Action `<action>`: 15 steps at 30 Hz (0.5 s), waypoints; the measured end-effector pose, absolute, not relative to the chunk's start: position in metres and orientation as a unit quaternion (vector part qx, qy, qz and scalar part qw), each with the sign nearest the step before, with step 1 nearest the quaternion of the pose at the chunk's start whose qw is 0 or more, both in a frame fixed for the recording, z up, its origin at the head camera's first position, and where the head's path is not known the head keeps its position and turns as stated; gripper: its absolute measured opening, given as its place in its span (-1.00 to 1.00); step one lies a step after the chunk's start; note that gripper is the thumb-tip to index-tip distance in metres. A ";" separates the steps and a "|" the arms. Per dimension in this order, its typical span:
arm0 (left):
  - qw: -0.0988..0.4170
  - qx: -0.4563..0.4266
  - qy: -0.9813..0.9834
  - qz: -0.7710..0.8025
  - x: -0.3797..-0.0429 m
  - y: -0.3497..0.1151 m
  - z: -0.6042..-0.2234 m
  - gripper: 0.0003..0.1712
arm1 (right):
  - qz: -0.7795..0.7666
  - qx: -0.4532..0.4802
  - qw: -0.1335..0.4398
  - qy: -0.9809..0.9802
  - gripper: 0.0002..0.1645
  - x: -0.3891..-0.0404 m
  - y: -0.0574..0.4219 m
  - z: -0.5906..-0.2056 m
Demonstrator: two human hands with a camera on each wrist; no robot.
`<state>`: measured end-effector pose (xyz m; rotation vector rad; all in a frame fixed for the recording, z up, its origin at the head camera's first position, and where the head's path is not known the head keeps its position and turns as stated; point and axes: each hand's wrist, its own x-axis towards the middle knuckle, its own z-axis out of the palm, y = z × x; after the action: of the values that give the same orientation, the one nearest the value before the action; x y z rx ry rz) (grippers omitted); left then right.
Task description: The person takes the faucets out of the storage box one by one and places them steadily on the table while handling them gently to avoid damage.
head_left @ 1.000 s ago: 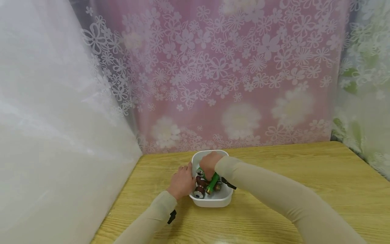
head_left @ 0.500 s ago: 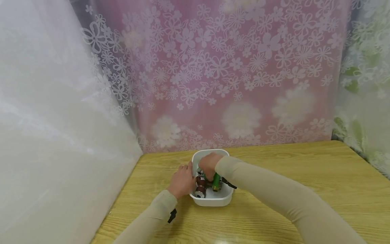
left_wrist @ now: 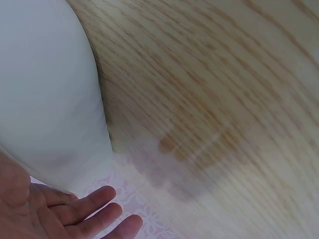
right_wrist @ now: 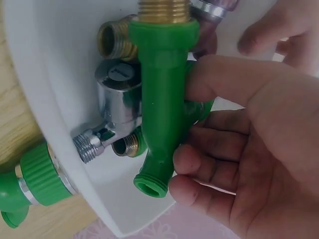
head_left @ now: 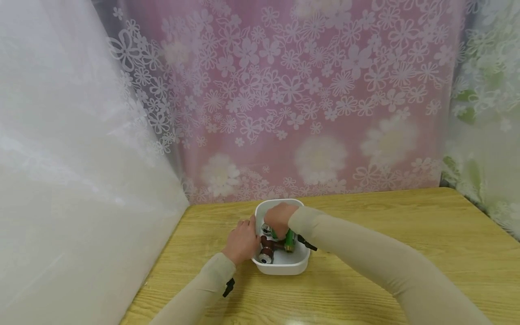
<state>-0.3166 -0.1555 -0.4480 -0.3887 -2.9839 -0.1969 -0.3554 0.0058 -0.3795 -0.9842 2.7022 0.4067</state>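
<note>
A white bin stands on the table, holding several plumbing fittings. My left hand grips its left wall, thumb over the rim; the left wrist view shows the other fingers stretched along the outside. My right hand reaches into the bin. In the right wrist view it holds a green plastic tap with a brass thread between thumb and fingers. A chrome angle valve and a brass-threaded end lie behind the tap. A brown fitting with a chrome end lies at the bin's near left.
Another green piece with a ribbed collar shows outside the bin wall; the right sleeve covers that side in the head view. The wooden table ends at a pink flowered curtain; a white sheet hangs left.
The green tap in my right hand has swung right inside the bin and now points more straight toward the near side. More of the brown fitting shows. My left hand has stayed put.
</note>
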 end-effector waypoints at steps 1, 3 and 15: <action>0.064 -0.128 -0.987 -0.066 -0.317 -0.155 -0.448 -0.26 | 0.142 -0.341 0.116 0.922 -0.84 -0.356 0.007 -0.378; 0.064 -0.127 -0.988 -0.067 -0.317 -0.155 -0.448 -0.25 | 0.146 -0.351 0.112 0.918 -0.84 -0.357 0.008 -0.376; 0.045 -0.115 -0.989 -0.076 -0.315 -0.153 -0.448 -0.22 | 0.095 -0.354 0.121 0.923 -0.82 -0.350 0.025 -0.358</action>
<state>-0.3145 -0.1529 -0.4478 -0.3511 -3.0221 -0.2309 -0.3504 0.0249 -0.3577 -1.0332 2.6944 0.2768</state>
